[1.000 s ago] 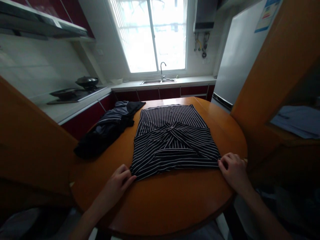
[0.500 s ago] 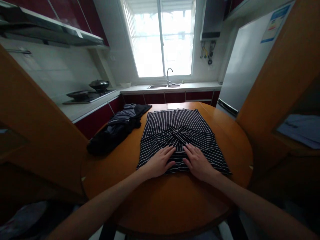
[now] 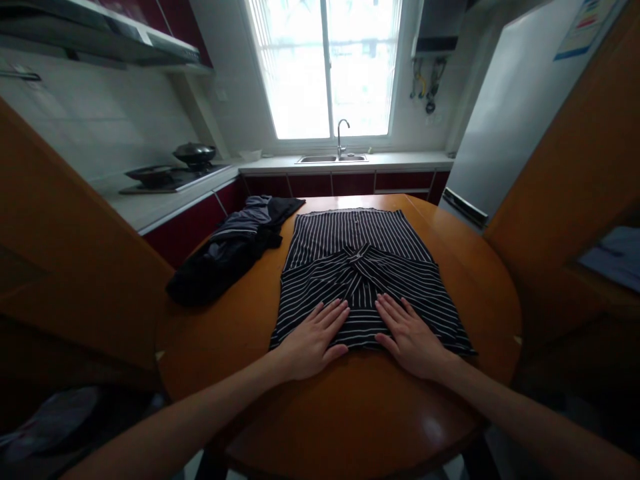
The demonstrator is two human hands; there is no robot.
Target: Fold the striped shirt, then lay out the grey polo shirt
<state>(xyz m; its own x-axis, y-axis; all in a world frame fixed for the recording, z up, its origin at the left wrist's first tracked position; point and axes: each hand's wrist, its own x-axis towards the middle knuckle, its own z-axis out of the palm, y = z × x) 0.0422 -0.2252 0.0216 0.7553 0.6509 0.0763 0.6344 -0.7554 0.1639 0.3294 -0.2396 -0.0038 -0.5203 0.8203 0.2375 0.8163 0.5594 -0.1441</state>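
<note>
A black shirt with white stripes lies folded on the round wooden table, its collar near the middle and a folded layer toward me. My left hand rests flat on the near left part of the shirt, fingers stretched out. On the near right part lies my right hand, palm down and fingers extended. Both thumbs point inward near the shirt's front edge. Neither hand grips the cloth.
Dark crumpled clothing lies on the table's left side. Beyond are a counter with a sink, a stove with pans, and a fridge at right. Orange wooden panels flank the table on both sides.
My hands have slid slightly apart and a little toward me over the shirt, staying flat. The camera view has tilted down a bit; the shirt keeps its shape.
</note>
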